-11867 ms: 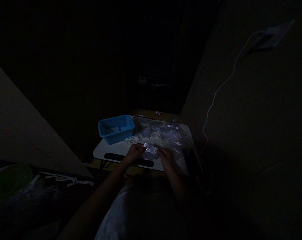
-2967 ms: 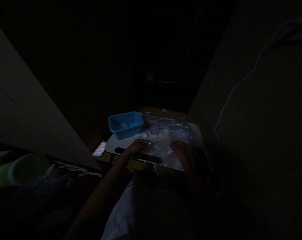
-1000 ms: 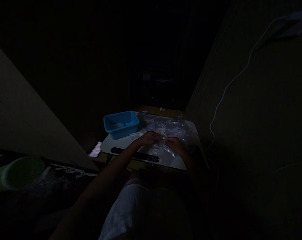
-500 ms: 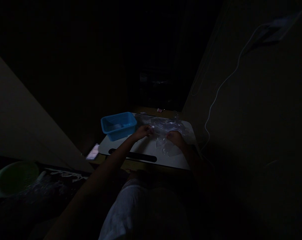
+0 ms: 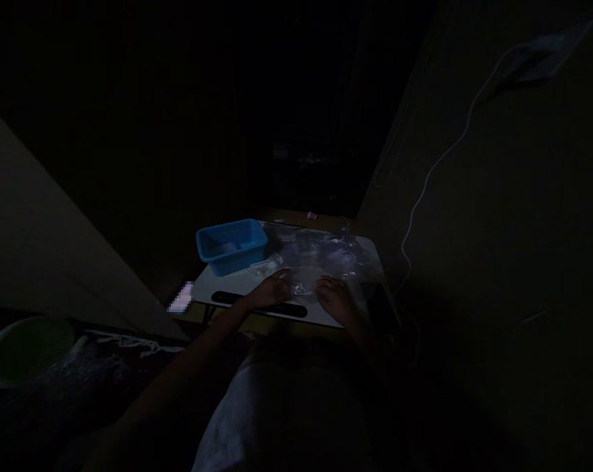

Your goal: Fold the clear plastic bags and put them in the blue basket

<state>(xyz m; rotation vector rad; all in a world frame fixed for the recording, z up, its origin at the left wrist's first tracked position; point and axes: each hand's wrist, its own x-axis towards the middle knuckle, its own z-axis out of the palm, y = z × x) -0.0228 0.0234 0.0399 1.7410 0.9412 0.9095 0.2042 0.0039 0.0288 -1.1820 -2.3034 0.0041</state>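
The scene is very dark. A small white table (image 5: 242,282) stands in front of me. Near its front edge my left hand (image 5: 270,290) has its fingers closed on the left side of a clear plastic bag (image 5: 303,282). At the bag's right side is my right hand (image 5: 333,294), its fingers bent against the plastic; its grip is too dim to tell. More crumpled clear plastic (image 5: 340,252) lies behind both hands. To the left sits a blue basin (image 5: 232,246) with something pale inside. A small crumpled piece of clear plastic (image 5: 267,265) lies beside the basin.
A dark phone-like object (image 5: 377,305) lies at the table's right edge. A white cable (image 5: 436,164) hangs along the right wall. On the floor at the left is a green basket (image 5: 28,351). A small pinkish object (image 5: 312,216) is beyond the table.
Both hands have come down towards the table's front edge, drawing the clear bag with them. The small crumpled plastic beside the basin now shows, as does the dark object at the right.
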